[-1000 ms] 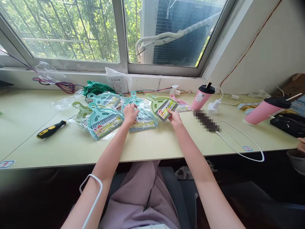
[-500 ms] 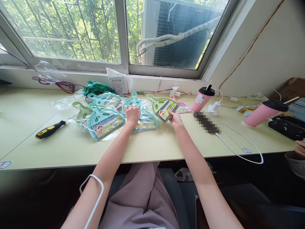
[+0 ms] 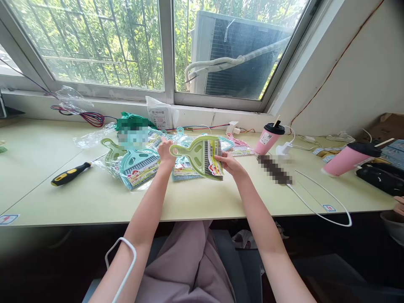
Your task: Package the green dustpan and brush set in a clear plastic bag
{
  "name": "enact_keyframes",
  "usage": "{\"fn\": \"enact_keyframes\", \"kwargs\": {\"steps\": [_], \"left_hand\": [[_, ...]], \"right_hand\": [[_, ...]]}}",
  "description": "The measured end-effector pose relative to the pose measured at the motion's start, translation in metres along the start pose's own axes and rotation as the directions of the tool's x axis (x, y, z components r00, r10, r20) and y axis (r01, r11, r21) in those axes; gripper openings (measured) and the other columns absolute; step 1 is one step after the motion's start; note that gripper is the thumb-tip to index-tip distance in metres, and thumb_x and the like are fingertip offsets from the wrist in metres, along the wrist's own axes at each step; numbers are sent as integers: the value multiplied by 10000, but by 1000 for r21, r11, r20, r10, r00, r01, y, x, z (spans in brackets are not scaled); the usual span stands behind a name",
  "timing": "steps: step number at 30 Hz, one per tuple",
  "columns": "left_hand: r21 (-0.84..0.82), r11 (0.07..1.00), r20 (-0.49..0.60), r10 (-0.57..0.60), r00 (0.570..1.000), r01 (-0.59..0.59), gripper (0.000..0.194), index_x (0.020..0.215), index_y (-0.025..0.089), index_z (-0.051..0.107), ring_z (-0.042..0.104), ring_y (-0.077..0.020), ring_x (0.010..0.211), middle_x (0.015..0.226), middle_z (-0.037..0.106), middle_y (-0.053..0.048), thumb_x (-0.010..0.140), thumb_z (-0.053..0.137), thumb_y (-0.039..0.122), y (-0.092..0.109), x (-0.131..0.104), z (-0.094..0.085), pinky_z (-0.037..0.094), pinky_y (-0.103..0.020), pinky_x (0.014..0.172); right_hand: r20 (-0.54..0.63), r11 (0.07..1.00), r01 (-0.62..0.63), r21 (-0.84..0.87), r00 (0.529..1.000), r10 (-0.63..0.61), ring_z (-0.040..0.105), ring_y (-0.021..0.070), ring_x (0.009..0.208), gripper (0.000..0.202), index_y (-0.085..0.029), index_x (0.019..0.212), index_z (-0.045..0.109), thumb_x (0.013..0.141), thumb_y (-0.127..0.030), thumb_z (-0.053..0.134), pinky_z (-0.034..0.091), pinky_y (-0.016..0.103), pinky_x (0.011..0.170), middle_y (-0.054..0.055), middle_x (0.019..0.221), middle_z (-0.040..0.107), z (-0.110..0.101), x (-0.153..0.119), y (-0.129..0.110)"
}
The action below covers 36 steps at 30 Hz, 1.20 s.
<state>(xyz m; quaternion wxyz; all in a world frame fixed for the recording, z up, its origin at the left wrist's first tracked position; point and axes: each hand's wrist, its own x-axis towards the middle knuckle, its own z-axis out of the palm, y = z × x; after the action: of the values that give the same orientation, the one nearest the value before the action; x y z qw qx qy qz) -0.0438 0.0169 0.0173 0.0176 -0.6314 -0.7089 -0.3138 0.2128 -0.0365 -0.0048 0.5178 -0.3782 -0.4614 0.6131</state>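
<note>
My right hand [image 3: 232,163] grips a green mini dustpan and brush set [image 3: 196,158] by its bristle end, thumb on the printed label. The set is raised above the table, its handle pointing left. My left hand [image 3: 166,152] is closed beside the tip of that handle, over the pile; what its fingers hold, if anything, is hidden. Under and behind the hands lie several plastic-wrapped dustpan sets: a light blue one [image 3: 139,166] at left, another blue one [image 3: 186,171] partly covered by the green set, a green one [image 3: 111,152] and a pink one [image 3: 238,145].
A black-and-yellow screwdriver [image 3: 71,174] lies at left. Pink cups [image 3: 268,138] with black lids stand or lean at right, near a blurred dark object [image 3: 275,169] with a white cable [image 3: 318,206]. Clear plastic, green wrapping and wires line the window sill. Another person's hand shows at far right.
My right hand has lifted the green dustpan set and turned it so the handle points left. My left hand has come off the blue set and moved slightly left, its fingers now closed.
</note>
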Motion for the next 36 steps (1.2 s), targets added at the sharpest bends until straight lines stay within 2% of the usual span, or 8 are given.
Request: {"fn": "enact_keyframes", "kwargs": {"steps": [4, 7, 16, 21, 23, 26, 29, 36], "left_hand": [[-141, 989, -110, -66, 992, 51, 297, 1088, 190, 735, 661, -248, 850, 1185, 625, -148, 901, 512, 250, -10, 6, 5, 515, -360, 747], [-206, 978, -174, -69, 982, 32, 323, 1093, 198, 747, 663, -247, 848, 1173, 653, -128, 930, 474, 254, -12, 4, 6, 501, -351, 722], [-413, 910, -259, -163, 952, 43, 246, 1013, 217, 773, 676, -276, 990, 1103, 750, -80, 904, 584, 332, -12, 3, 8, 507, -372, 805], [-504, 859, -294, -271, 917, 93, 236, 1033, 231, 765, 701, -262, 932, 1041, 765, -77, 912, 592, 338, -9, 4, 7, 516, -400, 870], [-526, 850, -341, -247, 907, 34, 203, 1002, 240, 761, 695, -253, 998, 1100, 756, -70, 915, 592, 312, -7, 3, 8, 472, -432, 1000], [-531, 843, -422, -180, 889, -81, 163, 968, 257, 748, 660, -241, 1124, 1182, 733, -52, 917, 595, 285, -2, 0, 9, 263, -513, 1194], [-547, 828, -449, -170, 877, -120, 166, 970, 257, 738, 652, -235, 1145, 1177, 734, -47, 927, 580, 287, 2, -3, 10, 119, -558, 1234], [-527, 844, -445, -182, 877, -93, 258, 1026, 231, 714, 639, -232, 1175, 1191, 727, -73, 964, 480, 322, 6, -6, -3, 181, -542, 1218]], "right_hand": [[-60, 992, -116, -40, 992, 113, 737, 182, 748, 286, -143, 870, 760, 611, -179, 877, 597, 264, 685, 64, 878, 791, 0, 4, 7], [-115, 992, -125, 8, 985, 125, 738, 177, 734, 214, -143, 861, 749, 667, -132, 836, 605, 272, 690, 60, 861, 789, 0, 8, 9], [-132, 983, -165, 80, 976, 174, 735, 169, 707, 132, -128, 873, 727, 762, -59, 743, 605, 272, 694, 64, 835, 783, 4, 14, 20], [-264, 976, -186, 114, 941, 210, 733, 170, 707, 118, -113, 936, 714, 844, -65, 657, 602, 281, 691, 83, 832, 782, 6, 21, 31], [-310, 972, -196, 130, 923, 228, 730, 163, 699, 128, -113, 961, 705, 856, -70, 645, 600, 269, 667, 88, 852, 784, 10, 23, 35], [-331, 970, -182, 162, 916, 227, 727, 152, 695, 114, -114, 965, 695, 872, -86, 636, 593, 245, 633, 90, 881, 787, 14, 24, 40], [-322, 969, -176, 172, 920, 225, 737, 164, 737, 115, -116, 974, 694, 869, -101, 647, 601, 255, 662, 91, 882, 786, 16, 24, 42], [-245, 966, -158, 203, 947, 207, 709, 149, 618, 107, -148, 865, 702, 783, -83, 723, 585, 238, 550, 53, 783, 774, 15, 25, 43]]}}
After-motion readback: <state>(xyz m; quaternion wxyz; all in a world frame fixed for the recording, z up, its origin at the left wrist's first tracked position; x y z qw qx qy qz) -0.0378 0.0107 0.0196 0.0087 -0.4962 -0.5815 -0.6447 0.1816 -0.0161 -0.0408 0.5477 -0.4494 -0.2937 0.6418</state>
